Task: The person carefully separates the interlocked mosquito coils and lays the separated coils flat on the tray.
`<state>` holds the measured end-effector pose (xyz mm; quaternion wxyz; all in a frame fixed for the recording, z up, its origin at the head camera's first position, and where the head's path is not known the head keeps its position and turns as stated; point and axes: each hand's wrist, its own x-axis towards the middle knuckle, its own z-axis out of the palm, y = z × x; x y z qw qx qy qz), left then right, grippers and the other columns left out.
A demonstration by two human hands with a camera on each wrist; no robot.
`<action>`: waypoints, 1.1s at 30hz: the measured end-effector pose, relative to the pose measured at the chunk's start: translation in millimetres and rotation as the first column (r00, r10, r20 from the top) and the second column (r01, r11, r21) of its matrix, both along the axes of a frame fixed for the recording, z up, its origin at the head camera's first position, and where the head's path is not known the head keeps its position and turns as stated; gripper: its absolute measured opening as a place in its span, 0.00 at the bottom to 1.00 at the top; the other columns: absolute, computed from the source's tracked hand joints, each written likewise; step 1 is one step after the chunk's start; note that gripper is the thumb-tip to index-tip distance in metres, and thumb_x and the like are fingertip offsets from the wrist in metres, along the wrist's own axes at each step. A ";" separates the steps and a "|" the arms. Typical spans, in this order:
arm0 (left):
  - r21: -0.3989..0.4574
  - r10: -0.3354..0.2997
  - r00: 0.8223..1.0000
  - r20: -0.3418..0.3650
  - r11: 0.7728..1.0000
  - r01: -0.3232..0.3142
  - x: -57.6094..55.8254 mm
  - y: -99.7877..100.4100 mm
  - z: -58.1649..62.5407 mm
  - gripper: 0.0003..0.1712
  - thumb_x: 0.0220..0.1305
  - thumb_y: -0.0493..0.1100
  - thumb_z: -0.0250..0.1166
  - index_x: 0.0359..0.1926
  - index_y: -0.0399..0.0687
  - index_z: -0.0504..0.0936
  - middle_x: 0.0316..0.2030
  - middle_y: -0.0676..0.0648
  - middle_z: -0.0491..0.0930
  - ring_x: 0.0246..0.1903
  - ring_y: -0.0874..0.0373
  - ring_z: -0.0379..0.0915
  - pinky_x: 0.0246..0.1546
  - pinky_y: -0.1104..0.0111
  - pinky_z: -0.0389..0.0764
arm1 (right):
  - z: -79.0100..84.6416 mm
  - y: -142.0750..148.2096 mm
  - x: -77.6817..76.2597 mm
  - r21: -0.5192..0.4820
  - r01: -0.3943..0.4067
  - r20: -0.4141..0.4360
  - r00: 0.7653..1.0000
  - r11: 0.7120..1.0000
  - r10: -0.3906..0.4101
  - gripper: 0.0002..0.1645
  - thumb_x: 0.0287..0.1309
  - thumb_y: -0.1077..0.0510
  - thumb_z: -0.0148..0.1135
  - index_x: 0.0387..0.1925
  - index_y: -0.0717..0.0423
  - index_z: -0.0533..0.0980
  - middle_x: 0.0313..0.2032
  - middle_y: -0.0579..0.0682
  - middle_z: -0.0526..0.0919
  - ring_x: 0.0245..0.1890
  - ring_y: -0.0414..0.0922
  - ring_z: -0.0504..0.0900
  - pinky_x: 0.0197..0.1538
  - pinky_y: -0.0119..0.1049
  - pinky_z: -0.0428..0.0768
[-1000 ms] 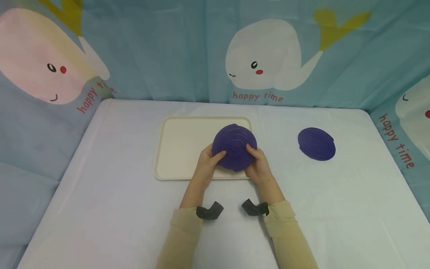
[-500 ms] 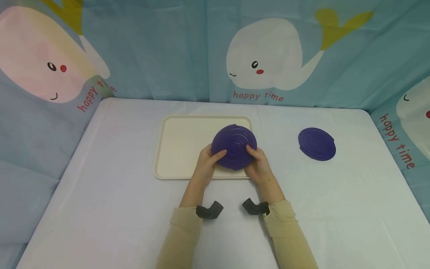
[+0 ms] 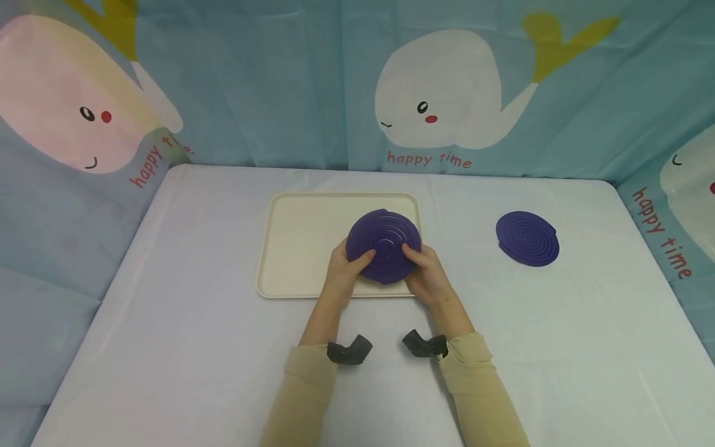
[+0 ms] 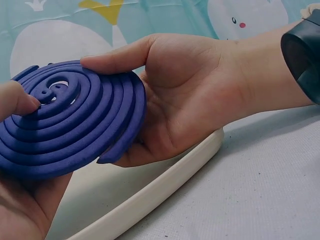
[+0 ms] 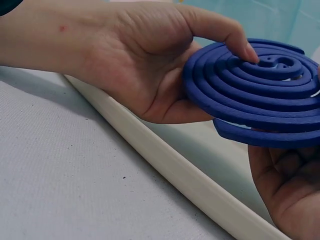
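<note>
Head view shows a person's left hand [image 3: 341, 268] and right hand [image 3: 431, 273] both holding one round purple coil [image 3: 385, 228]. It is up above the right part of a cream tray [image 3: 301, 248], not lying in it. Each hand is bent close around its own side of the coil, thumb on top and fingers tucked under, though the coil hides some fingers. The left thumb sits near the middle of the curl. Holding both sides likely stops the rings from sagging or snapping, since there are gaps between some of them. Being over the tray probably means any crumbs would land there. A second coil [image 3: 527, 239] lies flat on the white bench [image 3: 167, 310], right of the tray and well apart from it, maybe to give the hands room.
</note>
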<state>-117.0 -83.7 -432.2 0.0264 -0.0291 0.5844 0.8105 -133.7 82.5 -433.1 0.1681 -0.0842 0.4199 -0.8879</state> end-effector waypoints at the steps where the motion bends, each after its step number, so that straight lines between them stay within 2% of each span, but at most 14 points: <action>1: 0.002 0.004 1.000 -0.001 1.000 -0.004 -0.1 0.2 -0.2 0.32 0.55 0.31 0.62 0.62 0.30 0.65 0.59 0.34 0.69 0.61 0.45 0.64 0.63 0.63 0.64 | -0.2 0.1 0.1 0.007 0.000 -0.003 1.000 1.000 0.000 0.11 0.65 0.63 0.52 0.43 0.56 0.80 0.43 0.48 0.83 0.47 0.40 0.79 0.56 0.33 0.73; 7: -0.017 0.046 0.999 -0.015 0.999 -0.046 -0.4 1.7 -0.1 0.30 0.54 0.31 0.63 0.60 0.29 0.68 0.56 0.34 0.72 0.59 0.45 0.67 0.61 0.63 0.67 | -1.3 0.1 -1.1 0.035 0.006 -0.017 1.000 0.999 -0.006 0.10 0.64 0.62 0.54 0.42 0.54 0.81 0.42 0.47 0.83 0.47 0.40 0.79 0.56 0.33 0.73; 11: -0.058 0.082 0.996 -0.035 0.995 -0.084 -1.0 2.5 -0.9 0.29 0.55 0.31 0.64 0.59 0.31 0.69 0.56 0.35 0.73 0.58 0.46 0.68 0.61 0.64 0.68 | -1.9 -0.8 -1.8 0.067 0.027 -0.007 1.000 0.997 -0.026 0.10 0.59 0.63 0.59 0.41 0.53 0.81 0.41 0.46 0.83 0.45 0.40 0.79 0.55 0.33 0.73; 20: -0.115 0.167 0.986 -0.027 0.979 -0.169 -2.6 3.0 -0.1 0.29 0.55 0.31 0.65 0.59 0.31 0.70 0.55 0.35 0.74 0.57 0.46 0.69 0.60 0.64 0.69 | 1.2 -5.6 -2.1 0.166 0.079 0.001 0.997 0.983 -0.080 0.21 0.55 0.73 0.49 0.43 0.52 0.79 0.45 0.48 0.81 0.49 0.43 0.77 0.58 0.35 0.73; 26: -0.159 0.177 0.984 -0.008 0.972 -0.176 -2.9 1.9 -0.3 0.30 0.55 0.33 0.65 0.60 0.33 0.70 0.57 0.37 0.73 0.59 0.48 0.67 0.62 0.64 0.66 | 3.7 -8.1 -2.1 0.223 0.112 0.007 0.993 0.968 -0.117 0.18 0.55 0.73 0.52 0.43 0.55 0.79 0.44 0.48 0.82 0.49 0.44 0.78 0.58 0.36 0.73; 33: -0.155 0.184 0.983 0.008 0.971 -0.180 -3.2 1.6 -0.5 0.29 0.56 0.32 0.65 0.60 0.33 0.70 0.57 0.37 0.73 0.59 0.48 0.67 0.62 0.64 0.67 | 3.7 -9.3 -2.6 0.248 0.138 0.010 0.989 0.959 -0.145 0.16 0.55 0.73 0.54 0.45 0.59 0.75 0.43 0.49 0.82 0.46 0.44 0.80 0.54 0.35 0.76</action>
